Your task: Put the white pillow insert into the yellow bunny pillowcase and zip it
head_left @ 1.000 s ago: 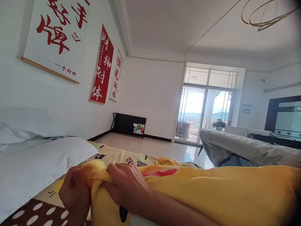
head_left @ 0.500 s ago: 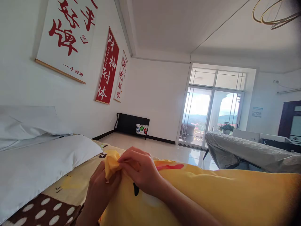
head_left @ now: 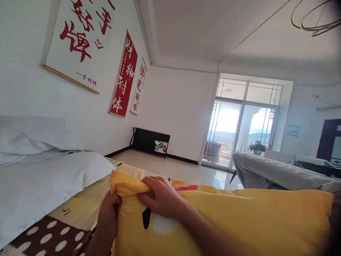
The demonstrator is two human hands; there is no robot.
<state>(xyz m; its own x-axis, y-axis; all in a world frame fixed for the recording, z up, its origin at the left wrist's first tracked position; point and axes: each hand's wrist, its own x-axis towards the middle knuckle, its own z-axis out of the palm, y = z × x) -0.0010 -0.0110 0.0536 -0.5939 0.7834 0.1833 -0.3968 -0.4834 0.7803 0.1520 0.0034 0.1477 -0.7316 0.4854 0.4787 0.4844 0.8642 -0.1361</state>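
A yellow pillow [head_left: 239,217] with a printed black, white and pink pattern stretches across the lower part of the head view. Its fabric bunches into a folded corner at the left end. My left hand [head_left: 108,211] grips that end from the left side, fingers closed on the cloth. From above, my right hand [head_left: 160,195] pinches the folded edge a little further right. Some fingertips of both hands are hidden behind the fabric.
White pillows [head_left: 61,177] lie at left on the bed, over a patterned sheet [head_left: 80,206] and a brown dotted blanket [head_left: 53,234]. Beyond stand a black folded frame [head_left: 145,140], a plastic-covered piece of furniture [head_left: 274,169] and a glass sliding door [head_left: 239,131].
My hands have moved apart. The gathered cloth between them is spread wider and flatter, the left hand sits slightly further left, and more of the pillow's printed pattern shows.
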